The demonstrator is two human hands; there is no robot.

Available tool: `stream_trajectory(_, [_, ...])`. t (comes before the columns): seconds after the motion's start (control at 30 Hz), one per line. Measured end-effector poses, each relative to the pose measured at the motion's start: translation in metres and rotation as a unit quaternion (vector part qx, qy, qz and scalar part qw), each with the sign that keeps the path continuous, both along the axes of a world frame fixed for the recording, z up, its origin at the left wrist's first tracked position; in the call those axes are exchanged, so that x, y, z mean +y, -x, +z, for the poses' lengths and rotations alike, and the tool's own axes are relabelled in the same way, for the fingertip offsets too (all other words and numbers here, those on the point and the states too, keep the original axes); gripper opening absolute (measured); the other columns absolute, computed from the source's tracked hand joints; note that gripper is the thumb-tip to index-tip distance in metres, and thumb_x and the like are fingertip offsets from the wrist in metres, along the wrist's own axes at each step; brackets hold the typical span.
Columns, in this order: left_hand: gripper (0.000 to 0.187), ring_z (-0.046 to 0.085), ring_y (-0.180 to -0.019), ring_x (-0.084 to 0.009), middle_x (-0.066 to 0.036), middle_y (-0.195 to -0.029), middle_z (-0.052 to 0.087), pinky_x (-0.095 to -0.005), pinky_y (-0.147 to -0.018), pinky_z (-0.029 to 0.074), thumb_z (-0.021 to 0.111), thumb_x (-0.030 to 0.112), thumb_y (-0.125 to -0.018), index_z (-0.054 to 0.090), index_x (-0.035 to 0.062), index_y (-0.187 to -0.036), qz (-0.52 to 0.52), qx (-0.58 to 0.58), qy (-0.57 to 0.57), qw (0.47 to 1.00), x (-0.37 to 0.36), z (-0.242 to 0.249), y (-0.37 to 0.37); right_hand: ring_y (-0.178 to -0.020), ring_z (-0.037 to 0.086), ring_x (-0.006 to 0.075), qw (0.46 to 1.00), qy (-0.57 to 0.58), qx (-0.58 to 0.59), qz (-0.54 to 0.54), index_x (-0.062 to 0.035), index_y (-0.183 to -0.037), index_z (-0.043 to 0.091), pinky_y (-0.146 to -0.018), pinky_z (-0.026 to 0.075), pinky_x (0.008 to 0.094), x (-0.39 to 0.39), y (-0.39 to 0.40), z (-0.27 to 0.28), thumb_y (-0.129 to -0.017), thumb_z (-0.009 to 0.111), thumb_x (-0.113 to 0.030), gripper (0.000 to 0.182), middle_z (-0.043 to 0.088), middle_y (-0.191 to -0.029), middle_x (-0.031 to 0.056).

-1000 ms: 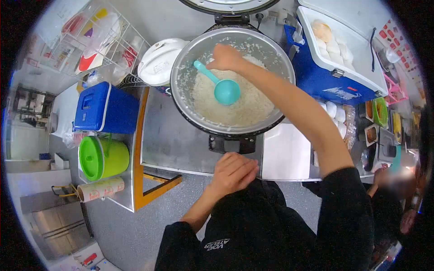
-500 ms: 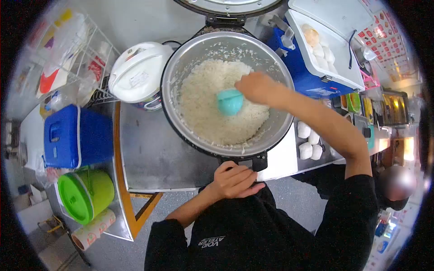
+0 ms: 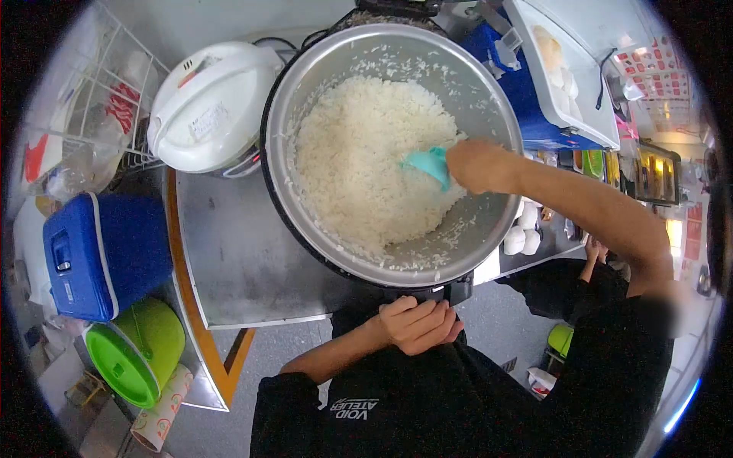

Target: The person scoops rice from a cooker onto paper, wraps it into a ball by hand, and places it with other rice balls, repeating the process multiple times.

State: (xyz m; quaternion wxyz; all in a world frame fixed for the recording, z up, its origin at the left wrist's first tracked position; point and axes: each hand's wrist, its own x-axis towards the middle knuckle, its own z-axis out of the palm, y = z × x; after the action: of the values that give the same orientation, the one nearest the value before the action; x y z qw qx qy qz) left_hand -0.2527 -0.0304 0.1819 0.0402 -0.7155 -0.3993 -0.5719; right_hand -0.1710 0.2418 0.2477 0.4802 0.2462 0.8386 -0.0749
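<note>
A large round rice cooker (image 3: 279, 153) stands before me, its metal pot holding a mound of cooked white rice (image 3: 359, 160). My right hand (image 3: 479, 166) is closed round a turquoise rice scoop (image 3: 432, 164) at the right side of the mound. The scoop is tilted, and its tip sits in the rice; its handle is hidden by my fingers. Stray grains cling to the pot's inner wall. My left hand (image 3: 418, 324) is curled at the cooker's black front handle (image 3: 408, 295), its fingers wrapped there.
Left of the cooker stand a smaller white rice cooker (image 3: 217, 107), a blue cool box (image 3: 107, 256) and a green-lidded bucket (image 3: 137, 351). At right are an open blue cool box (image 3: 534, 114) and white wrapped balls (image 3: 523, 239). A co-worker's hands (image 3: 594, 250) show beyond.
My right hand has moved the scoop right and slightly down through the rice, tilting it. My left hand stays at the front handle. The camera view has shifted, and a co-worker's hands have come into view.
</note>
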Motion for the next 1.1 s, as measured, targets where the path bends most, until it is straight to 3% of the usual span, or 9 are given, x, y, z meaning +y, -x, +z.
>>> stream_trajectory(0.2, [0.023,0.064,-0.067,-0.0088,0.0,-0.079,0.071,-0.0215,-0.052,0.033,0.076,0.034,-0.079,0.069,0.012,-0.083,-0.002,-0.015,0.014,1.0,-0.001,-0.001,-0.001,-0.078,0.07,0.0402,0.993,0.1,0.056,-0.025,0.0047,-0.086,0.069,-0.068,0.056,0.0472,-0.034,0.014,-0.021,-0.08,0.066,-0.006,0.013,0.068,-0.081,0.0259])
stream_trajectory(0.5, [0.024,0.066,-0.069,-0.0097,-0.002,-0.081,0.072,-0.0225,-0.054,0.036,0.076,0.033,-0.079,0.069,0.0108,-0.082,-0.023,-0.001,0.046,0.999,-0.005,0.001,0.003,-0.076,0.066,0.0415,0.935,0.155,0.317,0.024,0.0033,-0.087,0.063,-0.069,0.054,0.0468,-0.082,0.002,0.025,-0.093,0.055,-0.015,0.021,0.062,-0.088,0.0231])
stream_trajectory(0.6, [0.021,0.066,-0.07,-0.0099,-0.002,-0.081,0.072,-0.023,-0.057,0.037,0.076,0.031,-0.079,0.069,0.0111,-0.081,-0.018,0.0,0.053,0.998,-0.006,0.002,0.001,-0.074,0.065,0.0414,0.96,0.146,0.238,0.015,0.0036,-0.09,0.062,-0.069,0.054,0.0461,-0.086,0.0,0.058,-0.096,0.053,-0.019,0.025,0.062,-0.091,0.0248])
stream_trajectory(0.7, [0.018,0.066,-0.069,-0.0101,-0.001,-0.08,0.072,-0.0234,-0.058,0.037,0.075,0.028,-0.079,0.069,0.0109,-0.08,-0.019,0.002,0.042,0.999,-0.002,0.002,0.004,-0.07,0.065,0.0404,0.96,0.129,0.247,0.024,0.0017,-0.094,0.063,-0.066,0.054,0.0443,-0.078,-0.009,0.077,-0.098,0.053,-0.025,0.029,0.063,-0.089,0.0242])
stream_trajectory(0.8, [0.017,0.064,-0.069,-0.0121,-0.002,-0.077,0.07,-0.0246,-0.059,0.039,0.075,0.025,-0.077,0.069,0.0093,-0.079,-0.016,-0.012,0.039,0.999,-0.002,0.001,0.002,-0.062,0.064,0.038,0.961,0.138,0.238,-0.005,0.0008,-0.093,0.065,-0.061,0.054,0.0421,-0.045,-0.015,0.071,-0.097,0.055,-0.031,0.033,0.064,-0.074,0.0205])
stream_trajectory(0.9, [0.017,0.063,-0.068,-0.0127,-0.001,-0.074,0.068,-0.0253,-0.06,0.039,0.076,0.024,-0.076,0.069,0.0087,-0.079,-0.015,-0.016,0.051,0.998,-0.002,0.005,0.0,-0.051,0.06,0.0285,0.97,0.193,0.11,-0.1,0.0007,-0.088,0.066,-0.051,0.05,0.0372,-0.005,-0.02,0.077,-0.095,0.057,-0.031,0.034,0.06,-0.057,0.0122])
stream_trajectory(1.03, [0.018,0.063,-0.066,-0.0126,0.0,-0.074,0.066,-0.0246,-0.061,0.038,0.079,0.022,-0.074,0.07,0.0103,-0.083,0.002,-0.006,0.06,0.998,-0.006,0.022,-0.006,-0.038,0.05,0.0123,0.885,0.245,0.237,-0.317,0.001,-0.073,0.061,-0.038,0.039,0.0299,-0.012,-0.066,0.105,-0.093,0.054,-0.028,0.036,0.051,-0.05,0.0035])
stream_trajectory(1.07, [0.018,0.063,-0.066,-0.0127,0.001,-0.074,0.065,-0.0243,-0.061,0.038,0.08,0.022,-0.074,0.07,0.0106,-0.084,0.005,0.001,0.064,0.998,-0.011,0.026,-0.009,-0.039,0.05,0.0127,0.876,0.225,0.264,-0.334,0.0025,-0.077,0.062,-0.038,0.04,0.0298,-0.018,-0.085,0.109,-0.094,0.053,-0.032,0.039,0.051,-0.05,0.0041])
stream_trajectory(1.1, [0.021,0.062,-0.069,-0.0131,0.0,-0.076,0.064,-0.0254,-0.06,0.041,0.08,0.022,-0.075,0.069,0.0104,-0.088,-0.057,-0.017,0.005,0.998,-0.016,0.026,-0.019,-0.039,0.05,0.0131,0.866,0.206,0.289,-0.352,0.0039,-0.08,0.063,-0.038,0.041,0.0298,-0.024,-0.105,0.112,-0.095,0.052,-0.035,0.043,0.051,-0.05,0.0047])
